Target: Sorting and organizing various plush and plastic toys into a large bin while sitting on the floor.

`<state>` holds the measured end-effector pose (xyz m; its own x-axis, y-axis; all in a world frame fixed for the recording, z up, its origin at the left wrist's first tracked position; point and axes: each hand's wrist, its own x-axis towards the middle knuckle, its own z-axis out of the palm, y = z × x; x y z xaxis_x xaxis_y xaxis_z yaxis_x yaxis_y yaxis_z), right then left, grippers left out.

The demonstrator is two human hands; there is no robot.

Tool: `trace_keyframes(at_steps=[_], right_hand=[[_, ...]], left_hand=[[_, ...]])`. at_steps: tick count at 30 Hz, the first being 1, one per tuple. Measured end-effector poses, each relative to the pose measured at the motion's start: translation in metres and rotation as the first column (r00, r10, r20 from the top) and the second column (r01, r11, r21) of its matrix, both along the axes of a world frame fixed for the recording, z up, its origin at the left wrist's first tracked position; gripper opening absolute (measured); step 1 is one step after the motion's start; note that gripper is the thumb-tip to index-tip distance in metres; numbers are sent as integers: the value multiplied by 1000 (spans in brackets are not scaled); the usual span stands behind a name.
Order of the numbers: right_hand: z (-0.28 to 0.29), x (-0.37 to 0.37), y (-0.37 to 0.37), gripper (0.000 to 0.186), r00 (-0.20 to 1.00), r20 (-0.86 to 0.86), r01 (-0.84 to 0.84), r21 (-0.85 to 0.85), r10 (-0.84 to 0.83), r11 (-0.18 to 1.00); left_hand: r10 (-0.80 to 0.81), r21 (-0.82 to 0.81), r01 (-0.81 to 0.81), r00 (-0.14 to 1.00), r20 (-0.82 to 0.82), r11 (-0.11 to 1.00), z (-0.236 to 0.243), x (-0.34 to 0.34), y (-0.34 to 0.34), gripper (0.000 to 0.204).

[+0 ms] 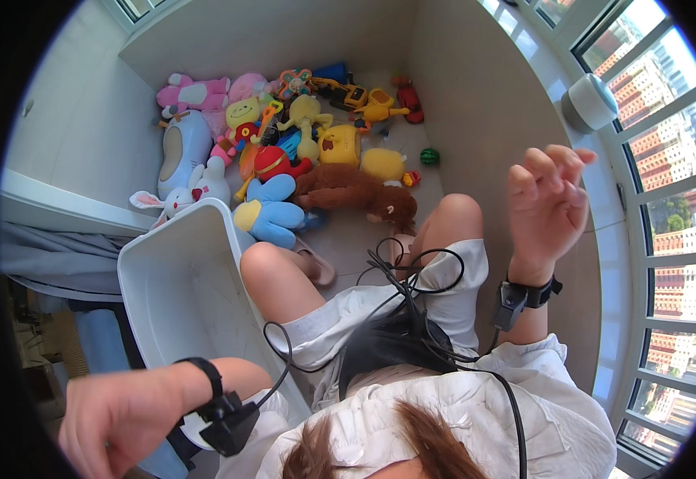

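The blurred left hand (112, 415) has bent fingers; whether it grips anything, I cannot tell. The raised right hand (551, 199) curls loosely around nothing. Beyond the left hand, the white rectangular plastic bin (179, 279) holds no visible toys yet; ahead, between the 2 hands, the brown furry plush toy (344, 191) and pale-blue-and-yellow plush toy (271, 212) lie on grey floor tiles (349, 231).

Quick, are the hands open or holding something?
Left hand: blurred, fingers bent down; whether it holds anything cannot be told.
Right hand: open, fingers loosely curled, nothing visible in it.

White shirt (452, 411), white shorts (453, 286), black wrist straps (541, 294) with boxy modules (511, 305), black cables (516, 405)
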<state>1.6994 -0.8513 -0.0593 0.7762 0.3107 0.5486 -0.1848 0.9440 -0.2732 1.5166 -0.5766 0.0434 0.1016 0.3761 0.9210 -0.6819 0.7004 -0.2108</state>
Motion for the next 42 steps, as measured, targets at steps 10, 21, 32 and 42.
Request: trace_keyframes(at_steps=[10, 21, 32, 42], right_hand=[[-92, 111, 86, 29, 854, -495, 24, -270, -160, 962], [-301, 228, 210, 18, 887, -324, -197, -911, -330, 363], [-470, 292, 345, 43, 730, 556, 676, -673, 397, -300], [-470, 141, 299, 75, 581, 44, 749, -419, 812, -513]], left_hand=[[-79, -86, -120, 64, -995, 989, -202, 216, 81, 16], [-361, -393, 197, -183, -915, 898, -283, 243, 51, 11], [-628, -641, -41, -254, -735, 767, -289, 243, 71, 10], [-597, -605, -51, -251, -762, 795, -284, 242, 73, 9]])
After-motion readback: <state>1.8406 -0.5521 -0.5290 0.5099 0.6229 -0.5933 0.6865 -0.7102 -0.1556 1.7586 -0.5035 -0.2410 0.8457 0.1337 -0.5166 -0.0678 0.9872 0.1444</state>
